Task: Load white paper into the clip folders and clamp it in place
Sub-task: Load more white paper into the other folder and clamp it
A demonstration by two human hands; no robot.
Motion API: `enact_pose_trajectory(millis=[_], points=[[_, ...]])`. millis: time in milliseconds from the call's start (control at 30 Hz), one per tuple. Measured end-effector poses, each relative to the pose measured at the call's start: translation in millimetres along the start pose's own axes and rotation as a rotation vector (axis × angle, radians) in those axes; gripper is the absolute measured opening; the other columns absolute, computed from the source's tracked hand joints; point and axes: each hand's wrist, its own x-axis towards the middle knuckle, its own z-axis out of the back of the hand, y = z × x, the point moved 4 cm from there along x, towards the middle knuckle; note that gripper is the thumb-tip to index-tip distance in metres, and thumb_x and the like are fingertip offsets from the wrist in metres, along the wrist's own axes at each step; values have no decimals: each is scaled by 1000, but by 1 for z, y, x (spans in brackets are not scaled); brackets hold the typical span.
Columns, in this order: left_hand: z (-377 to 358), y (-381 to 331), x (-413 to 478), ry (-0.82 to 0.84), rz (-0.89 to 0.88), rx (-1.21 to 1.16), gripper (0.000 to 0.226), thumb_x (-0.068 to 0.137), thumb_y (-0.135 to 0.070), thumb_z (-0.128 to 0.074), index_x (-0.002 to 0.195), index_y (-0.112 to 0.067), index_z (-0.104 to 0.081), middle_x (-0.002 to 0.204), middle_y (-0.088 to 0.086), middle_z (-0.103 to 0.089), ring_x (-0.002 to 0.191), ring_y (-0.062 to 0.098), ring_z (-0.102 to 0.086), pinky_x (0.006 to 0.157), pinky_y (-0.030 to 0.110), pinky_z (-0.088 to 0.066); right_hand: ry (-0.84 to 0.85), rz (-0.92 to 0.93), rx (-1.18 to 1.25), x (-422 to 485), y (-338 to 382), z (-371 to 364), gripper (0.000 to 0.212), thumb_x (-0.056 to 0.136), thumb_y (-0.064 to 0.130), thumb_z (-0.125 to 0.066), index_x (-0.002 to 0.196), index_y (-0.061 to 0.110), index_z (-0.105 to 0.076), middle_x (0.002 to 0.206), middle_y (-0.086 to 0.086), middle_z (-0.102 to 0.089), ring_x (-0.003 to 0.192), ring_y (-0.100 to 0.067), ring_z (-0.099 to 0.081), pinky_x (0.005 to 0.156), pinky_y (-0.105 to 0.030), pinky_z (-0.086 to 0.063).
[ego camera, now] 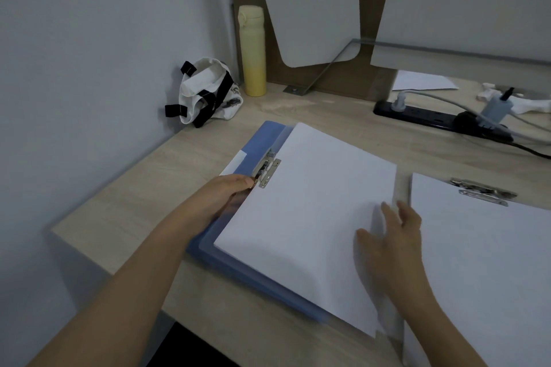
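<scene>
Hold clip lever point(268, 168) in curled left hand point(229, 188), 9 o'clock; square paper point(313, 202) with flat open right hand point(393, 241), 3 o'clock; then clamp.

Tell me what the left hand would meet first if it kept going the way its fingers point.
The metal clip on the blue folder, right ahead of the left hand; its fingers seem to touch the lever end, though blur leaves contact unclear.

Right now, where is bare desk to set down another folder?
Bare desk lies left of the blue folder, up to the bag and yellow bottle; a strip runs between the paper and power strip. The right is crowded by a second clipped stack.
</scene>
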Motion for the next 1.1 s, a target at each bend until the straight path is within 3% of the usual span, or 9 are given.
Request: enact_pose_trajectory(millis=[167,333,500,600,733,800,867,967,1100], points=[[-10,-31,-29,83,-33,-269,24,90,-32,-52,89,-17,-70,84,3,-72,76,19,-66,75,32,-46,219,85,-194,-2,2,2,53,97,34,-37,146,18,-24,157,1,-16,145,-16,-15,115,-29,-15],[-57,-77,-67,115,-269,-365,42,94,-35,-41,73,-23,-75,74,-4,-73,64,4,-66,71,21,-50,282,-32,166,0,12,31,40,96,37,-40,134,27,-44,138,5,-45,116,-13,-50,103,-31,-37],[-129,-103,-86,203,-441,-95,17,96,-28,-41,100,-36,-55,99,-21,-60,88,-16,-60,66,7,-51,416,-128,726,-16,10,82,50,82,50,-48,122,23,-56,127,-1,-60,112,-18,-60,89,-34,-52],[-171,-104,-89,324,-440,19,28,95,-30,-46,121,-31,-55,118,-18,-59,107,-8,-55,88,16,-50,441,-54,1037,-31,7,127,68,74,58,-52,127,17,-56,123,-7,-65,113,-24,-62,83,-39,-57],[-219,-84,-87,427,-437,223,35,91,-30,-54,126,-30,-50,133,-11,-49,122,1,-45,99,20,-37,426,-57,1293,-44,-16,172,62,92,50,-27,122,7,-61,122,-21,-62,112,-31,-60,90,-39,-51],[-233,-68,-80,427,-406,361,43,91,-35,-54,132,-29,-45,144,-11,-39,130,1,-36,101,19,-31,338,-37,1250,-54,-36,190,69,96,51,-22,138,-1,-38,135,-32,-44,125,-40,-44,107,-46,-33],[-241,-52,-72,382,-342,488,54,92,-37,-51,141,-24,-34,151,-8,-26,138,7,-27,105,21,-27,314,-144,1142,-51,-67,201,54,87,46,-45,114,3,-63,105,-26,-66,94,-33,-67,82,-42,-53],[-245,-31,-65,295,-256,592,66,93,-38,-47,146,-15,-18,155,-1,-8,143,16,-15,113,28,-19,45,-379,788,-55,-113,210,26,87,28,-51,84,7,-66,58,-8,-70,46,-20,-65,55,-33,-48],[-249,-20,-65,210,-216,365,60,89,-26,-54,141,-16,-27,147,3,-24,131,20,-36,108,37,-36,-79,-467,334,-52,-151,195,23,91,14,-50,105,-2,-61,84,-15,-71,74,-29,-66,75,-42,-52]])
